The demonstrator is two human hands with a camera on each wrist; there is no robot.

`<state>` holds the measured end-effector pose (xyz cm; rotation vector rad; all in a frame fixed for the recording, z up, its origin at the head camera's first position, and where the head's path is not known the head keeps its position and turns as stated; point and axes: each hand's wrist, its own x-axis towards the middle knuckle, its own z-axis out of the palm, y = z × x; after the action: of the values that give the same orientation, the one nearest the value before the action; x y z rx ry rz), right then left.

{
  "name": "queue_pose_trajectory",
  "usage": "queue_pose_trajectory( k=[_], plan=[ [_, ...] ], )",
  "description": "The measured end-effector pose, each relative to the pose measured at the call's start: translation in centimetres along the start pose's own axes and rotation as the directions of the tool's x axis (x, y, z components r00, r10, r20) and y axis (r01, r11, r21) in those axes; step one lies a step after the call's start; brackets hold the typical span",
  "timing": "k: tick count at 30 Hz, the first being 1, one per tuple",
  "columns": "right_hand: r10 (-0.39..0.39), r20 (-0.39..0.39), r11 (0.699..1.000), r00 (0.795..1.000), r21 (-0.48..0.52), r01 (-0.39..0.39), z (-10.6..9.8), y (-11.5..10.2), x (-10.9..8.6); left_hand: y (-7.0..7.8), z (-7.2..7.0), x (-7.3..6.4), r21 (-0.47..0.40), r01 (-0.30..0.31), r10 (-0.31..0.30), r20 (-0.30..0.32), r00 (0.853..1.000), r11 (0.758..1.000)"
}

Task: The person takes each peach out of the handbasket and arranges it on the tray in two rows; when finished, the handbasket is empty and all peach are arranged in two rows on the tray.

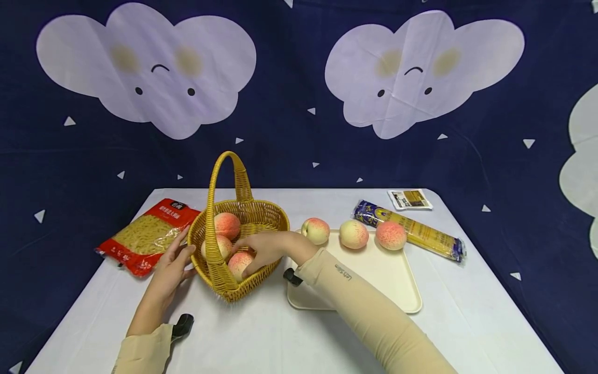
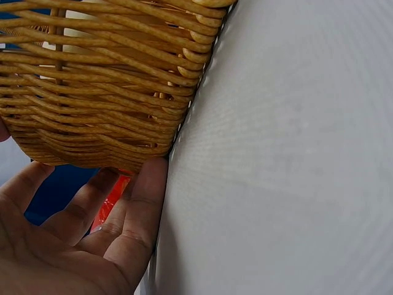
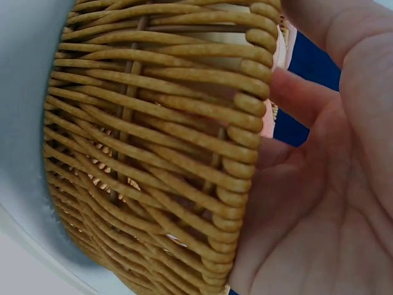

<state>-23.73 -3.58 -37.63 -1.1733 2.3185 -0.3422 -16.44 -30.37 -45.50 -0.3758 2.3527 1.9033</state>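
A yellow wicker basket point(image 1: 275, 208) with a tall handle stands left of centre, holding three peaches. One peach point(image 1: 227, 225) lies at the back and another peach point(image 1: 217, 248) is partly behind the handle. My right hand point(image 1: 266, 252) reaches in over the basket's right rim and grips the front peach point(image 1: 240, 264) between thumb and fingers. In the right wrist view the wicker wall hides most of that peach. Against the basket's left side rests my left hand point(image 1: 170, 270); its extended fingers point(image 2: 138, 215) touch the wicker low down in the left wrist view.
A cream tray point(image 1: 392, 280) lies on the right, with three peaches point(image 1: 353, 235) along its far edge. Behind it are a spaghetti pack point(image 1: 430, 238) and a small packet point(image 1: 410, 199). A red pasta bag point(image 1: 149, 234) lies left of the basket. All rest on a white table point(image 1: 252, 337).
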Motion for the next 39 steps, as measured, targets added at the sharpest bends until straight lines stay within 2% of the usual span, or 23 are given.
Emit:
queue_pose_trajectory(
  k=[5, 14, 25, 33, 39],
  plan=[
    [-0.009, 0.013, 1.000, 1.000, 0.019, 0.008, -0.1, 0.0, 0.1, 0.0, 0.0, 0.0, -0.007, 0.000, 0.000, 0.005, 1.000, 1.000],
    [-0.042, 0.010, 0.991, 0.999, 0.127, 0.041, -0.9, 0.9, 0.0, 0.0, 0.0, 0.1, 0.015, -0.005, 0.005, -0.005, 1.000, 1.000],
    [-0.005, -0.039, 0.990, 0.999, 0.140, 0.010, -2.3, 2.2, 0.3, -0.3, -0.1, 0.3, 0.027, 0.006, -0.006, -0.006, 1.000, 1.000],
    [0.069, -0.031, 0.982, 0.997, 0.181, -0.062, -2.7, 3.1, 0.8, -0.3, 0.0, 0.1, 0.025, -0.016, 0.016, -0.012, 1.000, 1.000],
    [0.105, -0.041, 0.980, 0.994, 0.171, -0.097, -3.0, 3.2, 1.0, -0.3, 0.0, 0.2, 0.028, -0.019, 0.019, -0.006, 1.000, 0.999]
  ],
)
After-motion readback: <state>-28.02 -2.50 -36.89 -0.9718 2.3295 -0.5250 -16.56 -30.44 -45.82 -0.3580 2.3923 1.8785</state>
